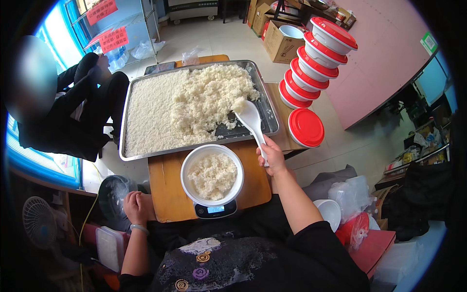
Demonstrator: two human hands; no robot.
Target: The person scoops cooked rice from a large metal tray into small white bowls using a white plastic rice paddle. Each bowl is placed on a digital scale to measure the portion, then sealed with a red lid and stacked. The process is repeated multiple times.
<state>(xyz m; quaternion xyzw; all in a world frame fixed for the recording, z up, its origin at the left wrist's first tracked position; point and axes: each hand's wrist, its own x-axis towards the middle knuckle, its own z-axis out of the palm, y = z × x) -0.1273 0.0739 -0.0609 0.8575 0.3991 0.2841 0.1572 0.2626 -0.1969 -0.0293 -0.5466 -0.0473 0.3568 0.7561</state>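
My right hand [271,155] grips the handle of a white rice paddle [251,118]. A small clump of cooked rice clings to the paddle's tip, over the front right part of a large metal tray [270,116]. Loosened rice [213,96] lies heaped in the tray's middle, and a flat, smooth layer of rice [149,113] covers its left side. Nearer to me, a round white bowl [239,182] partly filled with rice stands on a digital kitchen scale [228,210] with a lit display. My left hand [135,206] rests left of the wooden table [164,189], fingers curled together, with nothing visible in it.
Right of the tray rises a leaning stack of several white tubs with red lids [306,69]; another lidded tub [306,127] sits before it. A person in dark clothing [84,95] sits at the left. Beyond the table is a cardboard box [284,43]. A fan [39,221] stands lower left.
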